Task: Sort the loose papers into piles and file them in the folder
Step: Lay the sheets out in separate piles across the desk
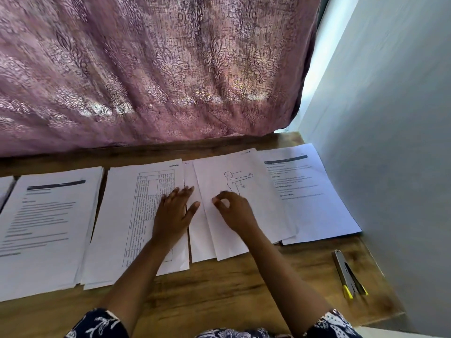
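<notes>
Sorting stage, head view. 5 stacks lie side by side on the wooden table (219,289): a sliver of an edge pile (5,189) at far left, a text pile (48,228), a grid pile (136,215) topped by a ruled chart, a fanned middle pile whose top is the figure sheet (244,211), and a headed pile (312,203) nearest the wall. The left hand (174,213) rests flat on the grid pile, fingers straight and slightly spread. The right hand (234,211) sits on the figure sheet with thumb and forefinger curled tip to tip, apparently pinching it near its left edge. Judged from this layout, sorting is well advanced, though the middle pile is not yet squared; filing has not begun, and no folder is in view. A stapler (346,274) lies apart at right. Print is too blurred to read: only dark heading bars, grid lines and an outline figure with 1 arm outstretched can be made out.
</notes>
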`<action>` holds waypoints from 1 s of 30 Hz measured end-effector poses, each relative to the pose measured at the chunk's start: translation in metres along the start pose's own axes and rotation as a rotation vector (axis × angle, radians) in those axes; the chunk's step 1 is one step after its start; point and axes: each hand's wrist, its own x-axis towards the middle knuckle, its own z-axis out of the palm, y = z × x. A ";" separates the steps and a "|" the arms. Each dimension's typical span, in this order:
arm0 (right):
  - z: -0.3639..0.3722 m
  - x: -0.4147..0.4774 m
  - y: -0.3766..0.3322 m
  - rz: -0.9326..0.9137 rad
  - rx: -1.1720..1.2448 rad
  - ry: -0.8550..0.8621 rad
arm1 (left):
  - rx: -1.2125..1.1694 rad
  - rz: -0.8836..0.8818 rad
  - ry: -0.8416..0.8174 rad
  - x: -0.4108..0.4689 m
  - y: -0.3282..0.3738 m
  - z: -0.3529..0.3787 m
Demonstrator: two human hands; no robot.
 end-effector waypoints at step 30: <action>-0.042 -0.023 0.079 0.179 -0.688 0.370 | 0.134 0.054 -0.096 0.007 -0.007 0.007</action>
